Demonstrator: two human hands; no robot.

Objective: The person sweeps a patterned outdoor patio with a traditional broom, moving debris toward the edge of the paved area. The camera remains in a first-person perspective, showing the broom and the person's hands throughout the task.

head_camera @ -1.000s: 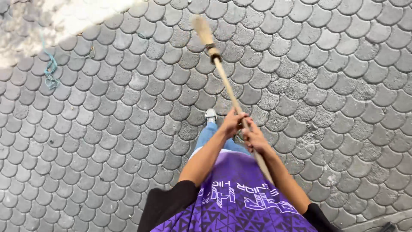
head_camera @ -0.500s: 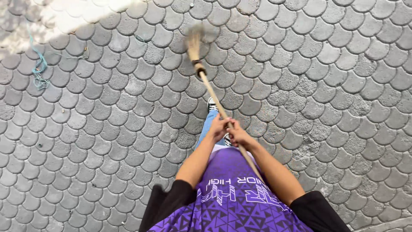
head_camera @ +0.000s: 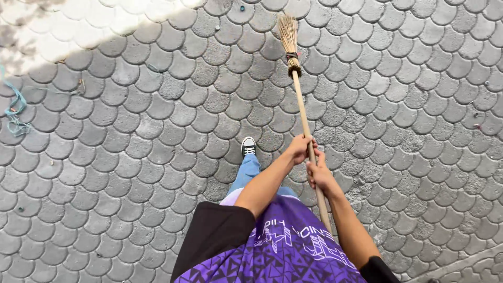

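We hold the broom (head_camera: pixel 305 118) with both hands: left hand (head_camera: pixel 301 148) clamped higher on the stick, right hand (head_camera: pixel 320 177) clamped just below. Its bristles rest on the grey paving (head_camera: pixel 131 157) ahead, toward the sunlit far edge. Short, low strokes suit best; open paving lies on both sides, our shoe (head_camera: pixel 248 146) near.

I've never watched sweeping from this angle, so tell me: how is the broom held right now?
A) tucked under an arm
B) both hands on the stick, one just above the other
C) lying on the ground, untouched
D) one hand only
B: the left hand and the right hand both wrap the stick of the broom, close together, with its bristles out on the paving stones.
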